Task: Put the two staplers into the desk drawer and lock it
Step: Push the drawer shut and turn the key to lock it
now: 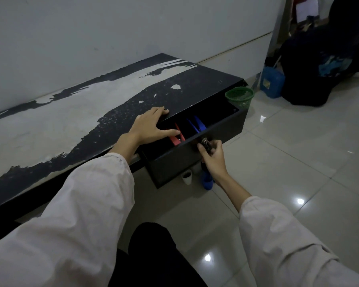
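The black desk drawer (174, 162) stands partly open under the worn desk top (71, 121). Inside it lie a red stapler (177, 137) at the left and a blue stapler (198, 124) to its right. My left hand (151, 126) rests flat on the desk edge with fingers spread, thumb reaching over the drawer opening. My right hand (212, 157) grips the key (205, 142) in the lock on the drawer front.
A green mesh basket (239, 98) stands on the tiled floor beyond the desk's right end, a blue canister (272, 82) and dark bags behind it. Under the drawer sit a white cup (187, 177) and a blue object (207, 182). The wall runs along the desk's back.
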